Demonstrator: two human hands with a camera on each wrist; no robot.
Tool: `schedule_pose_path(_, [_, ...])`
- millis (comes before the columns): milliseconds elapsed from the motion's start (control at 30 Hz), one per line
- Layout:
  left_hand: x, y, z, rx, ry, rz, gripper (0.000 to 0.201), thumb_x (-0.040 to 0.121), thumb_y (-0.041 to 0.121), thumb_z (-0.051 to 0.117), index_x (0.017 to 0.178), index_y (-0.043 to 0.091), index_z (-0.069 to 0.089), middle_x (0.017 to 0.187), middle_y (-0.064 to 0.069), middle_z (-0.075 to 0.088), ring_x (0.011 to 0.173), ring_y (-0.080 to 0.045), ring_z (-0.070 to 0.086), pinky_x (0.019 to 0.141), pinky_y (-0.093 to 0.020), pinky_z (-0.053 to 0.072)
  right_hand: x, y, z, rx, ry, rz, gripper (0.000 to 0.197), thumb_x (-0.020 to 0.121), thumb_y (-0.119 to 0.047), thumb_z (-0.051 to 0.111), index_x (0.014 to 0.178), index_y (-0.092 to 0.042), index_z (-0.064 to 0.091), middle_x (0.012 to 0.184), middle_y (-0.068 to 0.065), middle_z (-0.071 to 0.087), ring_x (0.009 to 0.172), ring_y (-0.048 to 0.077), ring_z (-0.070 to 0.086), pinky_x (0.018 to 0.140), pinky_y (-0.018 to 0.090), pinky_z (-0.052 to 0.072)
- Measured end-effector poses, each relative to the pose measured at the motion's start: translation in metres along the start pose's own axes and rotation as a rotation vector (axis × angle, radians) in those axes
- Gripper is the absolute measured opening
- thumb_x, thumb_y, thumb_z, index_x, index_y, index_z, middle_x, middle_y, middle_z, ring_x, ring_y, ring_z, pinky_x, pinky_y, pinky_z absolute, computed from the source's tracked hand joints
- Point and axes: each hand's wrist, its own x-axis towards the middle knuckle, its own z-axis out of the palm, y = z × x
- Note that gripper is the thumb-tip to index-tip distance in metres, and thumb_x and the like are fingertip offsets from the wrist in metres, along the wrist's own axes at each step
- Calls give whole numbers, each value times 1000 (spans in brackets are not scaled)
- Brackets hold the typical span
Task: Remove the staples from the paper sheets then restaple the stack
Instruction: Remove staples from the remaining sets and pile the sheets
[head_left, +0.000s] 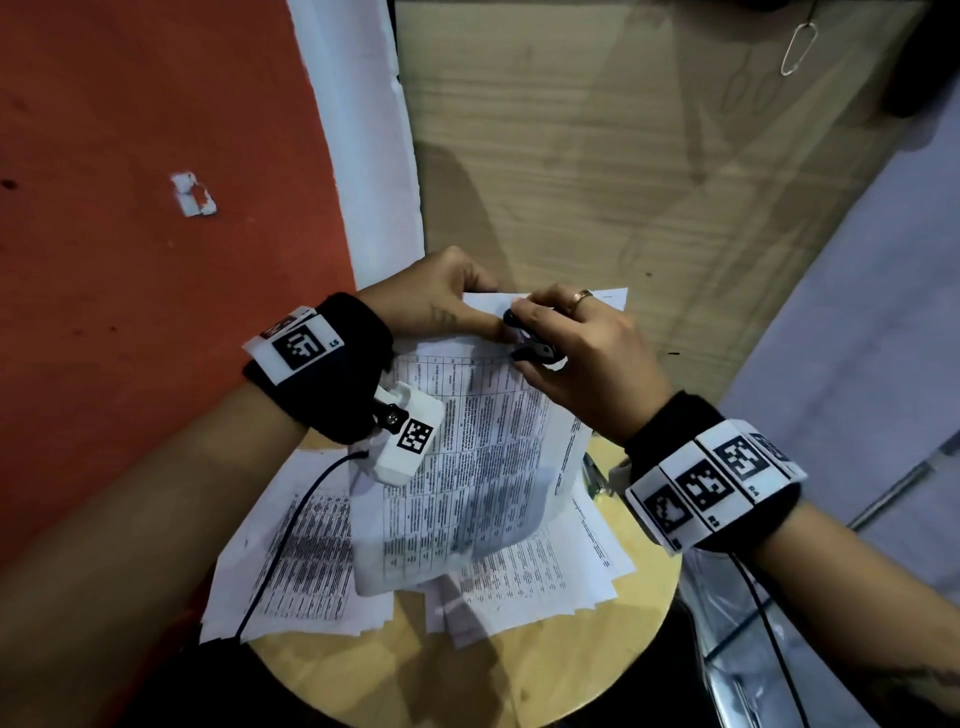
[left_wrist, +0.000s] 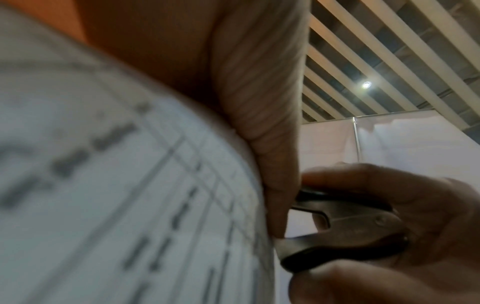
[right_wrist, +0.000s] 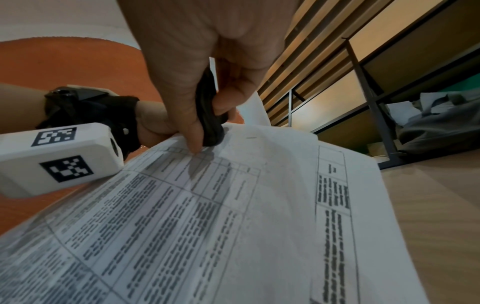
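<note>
Both hands work at the top corner of a printed sheet held above a round stool.

The left hand (head_left: 441, 301) pinches the top edge of the sheet (head_left: 467, 457), thumb on its face. The right hand (head_left: 587, 353), a ring (head_left: 581, 297) on one finger, grips a black staple remover (head_left: 535, 343) between thumb and fingers, its metal claws at the sheet's corner beside the left thumb. The sheet is white, with a ruled table of small dark print, too blurred to read; it curls downward over loose sheets (head_left: 545, 582) fanned on the wooden stool (head_left: 467, 686). White wrist bands carry black square codes; the left (head_left: 298, 343) shows "L5".
</note>
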Motion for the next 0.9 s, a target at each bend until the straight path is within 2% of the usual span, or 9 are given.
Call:
schedule_pose_path(67, [-2,3,0,-22,-6,-4,20,75,11,77,84,-6,71,76,-14,64,68,-16,53,64,-28,38,1,0,0,1,-4,-14,31,65,-11,66,95,-2,68,92,16,66,69,36,64,48,41,53])
schedule_pose_path(200, [-3,8,0,-51,-17,-5,15,76,4,74,80,-10,68,69,-11,60,61,-10,52,55,-17,40,4,-1,0,-27,-13,-60,29,64,-9,66,92,0,68,89,16,66,66,34,63,47,37,52])
schedule_pose_path(267, [-4,7,-2,-51,-29,-3,21,76,3,74,82,-15,66,74,-16,60,67,-18,52,61,-25,40,5,-1,0,-37,-6,-77,28,64,-9,66,90,0,68,87,16,66,65,34,63,47,35,52])
schedule_pose_path(333, [-4,5,-5,-48,-39,-3,21,76,3,75,85,-14,66,79,-21,63,72,-22,54,69,-33,41,7,-2,0,-54,3,-84,26,64,-9,68,88,-1,68,85,15,66,64,33,62,45,34,51])
schedule_pose_path(500, [-3,1,-9,22,-74,11,21,75,5,77,88,-10,68,92,-38,63,76,-23,57,73,-38,43,9,-3,1,-89,-14,-107,20,64,-10,70,82,-2,68,79,13,64,59,31,60,43,30,48])
schedule_pose_path(667, [-2,0,-11,44,-79,-19,21,74,5,78,87,-8,69,92,-35,65,75,-22,58,74,-37,44,12,-3,1,-111,-70,-129,18,65,-13,64,78,-1,67,75,13,63,57,30,60,40,28,45])
schedule_pose_path(733, [-2,-1,-11,23,-70,-32,21,73,4,77,88,-9,68,90,-34,65,74,-23,58,73,-36,44,12,-2,1,-122,-69,-140,19,70,-18,56,73,-2,66,71,12,62,54,29,58,39,26,42])
schedule_pose_path(800, [-2,-2,-11,10,-69,-36,23,73,4,77,88,-10,68,86,-30,66,73,-22,57,72,-35,44,12,-1,1,-107,-63,-136,27,73,-23,49,72,-2,66,70,11,62,54,29,58,39,26,41])
schedule_pose_path(900, [-2,-4,-12,-18,-83,-32,23,73,5,77,89,-9,68,84,-22,67,74,-20,57,72,-30,45,11,1,1,-60,-59,-105,31,74,-27,48,77,-3,67,73,12,63,58,30,60,42,29,46])
